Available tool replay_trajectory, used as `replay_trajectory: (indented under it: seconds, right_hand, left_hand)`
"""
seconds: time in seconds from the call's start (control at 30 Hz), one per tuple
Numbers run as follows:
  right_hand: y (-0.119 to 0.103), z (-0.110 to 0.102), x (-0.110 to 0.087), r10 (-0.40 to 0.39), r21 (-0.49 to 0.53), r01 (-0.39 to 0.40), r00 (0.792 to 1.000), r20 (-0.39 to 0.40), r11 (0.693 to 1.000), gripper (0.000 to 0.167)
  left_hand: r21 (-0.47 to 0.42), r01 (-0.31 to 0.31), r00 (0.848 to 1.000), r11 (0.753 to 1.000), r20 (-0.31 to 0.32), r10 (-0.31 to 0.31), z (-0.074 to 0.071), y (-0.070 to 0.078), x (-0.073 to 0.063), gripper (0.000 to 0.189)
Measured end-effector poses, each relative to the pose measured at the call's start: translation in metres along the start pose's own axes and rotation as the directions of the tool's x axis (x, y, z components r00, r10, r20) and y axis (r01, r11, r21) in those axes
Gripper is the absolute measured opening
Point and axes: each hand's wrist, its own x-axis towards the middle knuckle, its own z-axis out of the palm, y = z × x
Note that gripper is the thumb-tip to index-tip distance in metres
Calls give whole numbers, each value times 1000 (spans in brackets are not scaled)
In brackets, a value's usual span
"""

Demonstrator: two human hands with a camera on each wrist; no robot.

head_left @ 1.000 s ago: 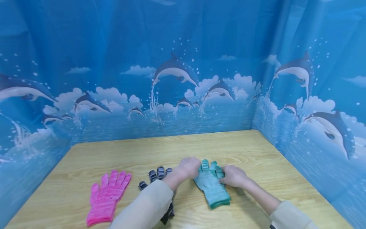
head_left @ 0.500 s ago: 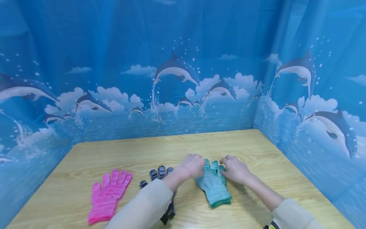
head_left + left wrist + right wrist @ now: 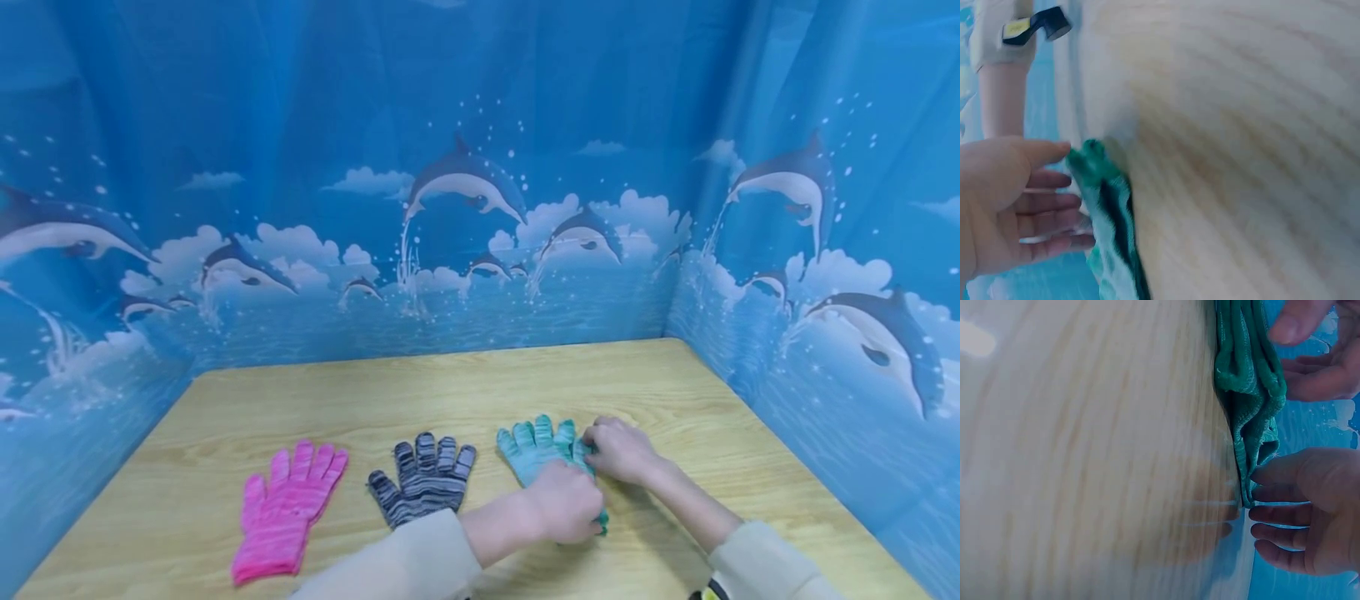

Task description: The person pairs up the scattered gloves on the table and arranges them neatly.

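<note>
In the head view, a teal knit glove (image 3: 528,462) lies on the table at right of centre, its fingers spread toward the far side. My left hand (image 3: 566,504) is over its palm and cuff, hiding much of both. The left wrist view shows this hand (image 3: 1029,206) with its fingers loosely extended beside the glove (image 3: 1107,206). At the glove's right edge, my right hand (image 3: 622,450) has thumb and index at an outer finger. In the right wrist view, thumb and fingertips of that hand (image 3: 1316,509) pinch the end of the glove (image 3: 1250,412).
A black-and-grey striped glove (image 3: 427,479) lies left of the teal one, its lower part behind my left sleeve (image 3: 420,554). Farther left is a pink glove (image 3: 281,517). A blue curtain with dolphins (image 3: 337,183) stands around the wooden table (image 3: 337,396).
My left hand has moved from the teal glove's upper left side down over its palm and cuff, uncovering its left fingers. The right hand lifted slightly, then came back to the glove's right edge.
</note>
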Motion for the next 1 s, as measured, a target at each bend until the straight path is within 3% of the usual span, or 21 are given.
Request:
replay_trajectory:
  seconds: [0.1,0.2,0.47,0.6,1.0]
  right_hand:
    - [0,0,1,-1,-15,1,1000,-7,1000,17]
    - [0,1,2,-20,-12,19,1000,-12,1000,14]
    - [8,3,6,-28,19,28,999,-17,999,10]
    - [11,4,8,-28,10,28,999,-43,1000,4]
    - [12,7,13,-7,11,8,995,-97,1000,7]
  left_hand:
    - [80,-9,999,997,-52,13,7,5,1,17]
    - [97,-12,997,995,-70,19,11,7,0,16]
    - [67,-48,998,997,-35,51,16,6,-4,8]
    - [90,-73,997,993,-34,76,17,6,-2,10]
    - [168,-86,995,982,-37,93,18,9,-1,11]
